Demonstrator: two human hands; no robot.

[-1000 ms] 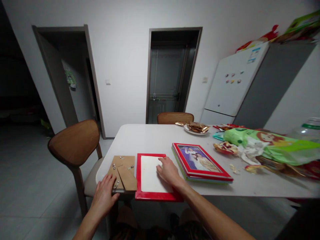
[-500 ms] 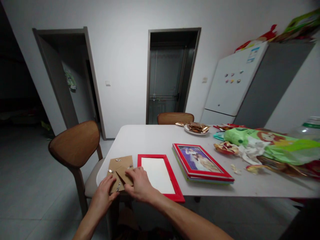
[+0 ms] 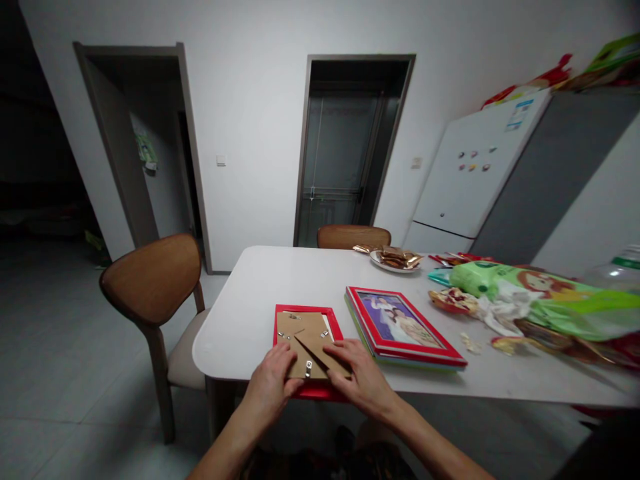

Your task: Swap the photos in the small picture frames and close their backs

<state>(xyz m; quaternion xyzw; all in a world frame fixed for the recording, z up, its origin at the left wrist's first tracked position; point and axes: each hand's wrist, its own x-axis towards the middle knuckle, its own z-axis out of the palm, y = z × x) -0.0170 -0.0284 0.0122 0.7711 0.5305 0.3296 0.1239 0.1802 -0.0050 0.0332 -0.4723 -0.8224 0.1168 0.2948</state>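
A brown picture-frame backing board [image 3: 307,327], with small metal clips and a fold-out stand flap, lies over a red picture frame [image 3: 320,392] at the table's near edge. My left hand [image 3: 273,377] grips the board's lower left edge, thumb along the bottom. On its right side my right hand [image 3: 361,381] holds the edge beside the flap, fingers on top. The board covers most of the frame's opening; a sliver of white sheet shows at the right. Whether the board sits inside the rim or just above it, I cannot tell.
To the right lies a stack of picture frames [image 3: 400,323], the top one red with a photo. Beyond are a plate [image 3: 395,268] of wrapped snacks, an opened fruit [image 3: 454,301], crumpled tissue [image 3: 505,313] and a green plastic package [image 3: 565,290]. A wooden chair [image 3: 155,287] stands left.
Both hands have carried the backing board from the table's left corner rightward, onto the red frame. The frame's white area is now mostly covered. The stack has stayed put.
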